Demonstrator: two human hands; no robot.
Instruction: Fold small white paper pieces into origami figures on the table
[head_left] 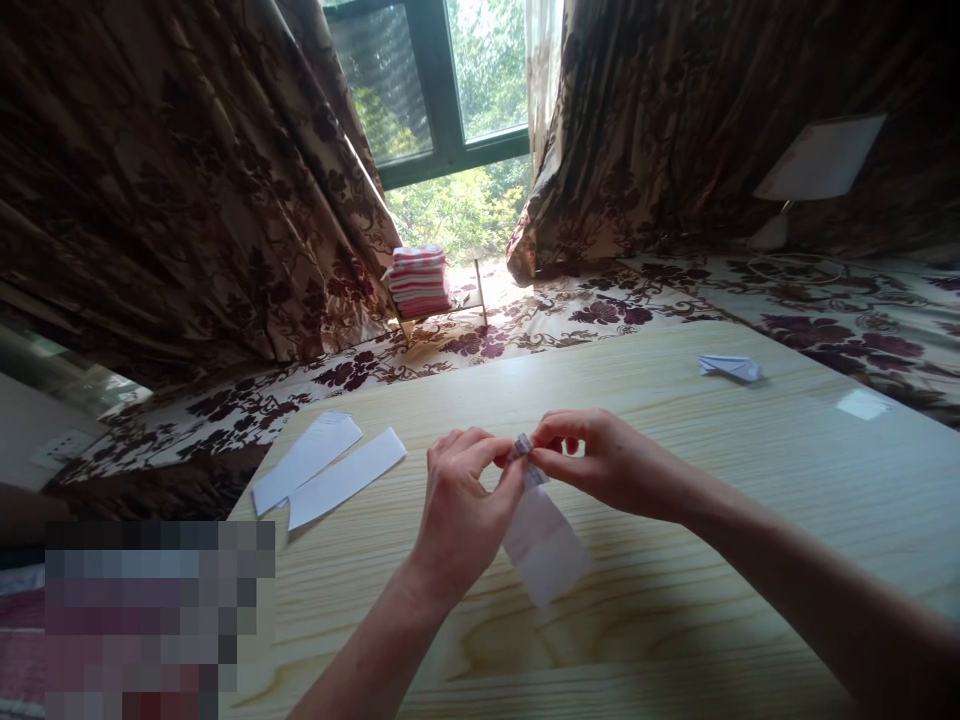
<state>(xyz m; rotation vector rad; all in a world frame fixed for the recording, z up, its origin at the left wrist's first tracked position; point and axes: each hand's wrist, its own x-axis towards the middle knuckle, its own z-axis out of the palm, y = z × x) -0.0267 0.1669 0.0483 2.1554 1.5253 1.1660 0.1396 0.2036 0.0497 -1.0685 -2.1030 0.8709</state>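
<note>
Between my two hands, above the middle of the table, is a white paper strip (546, 548) with a folded, printed-looking top end. My left hand (466, 490) pinches that folded end between thumb and fingers. From the other side, my right hand (589, 450) grips the same end with its fingertips close to the left ones. The strip's lower part hangs down toward me, with a faint crease across it. How the small folds lie is partly hidden by my fingers.
On the table (660, 600), white paper strips (345, 478) lie at the left and a folded paper piece (729, 368) at the far right. Beyond the table, a small stand holds folded striped cloths (418, 280). A lamp (821, 160) stands at the back right.
</note>
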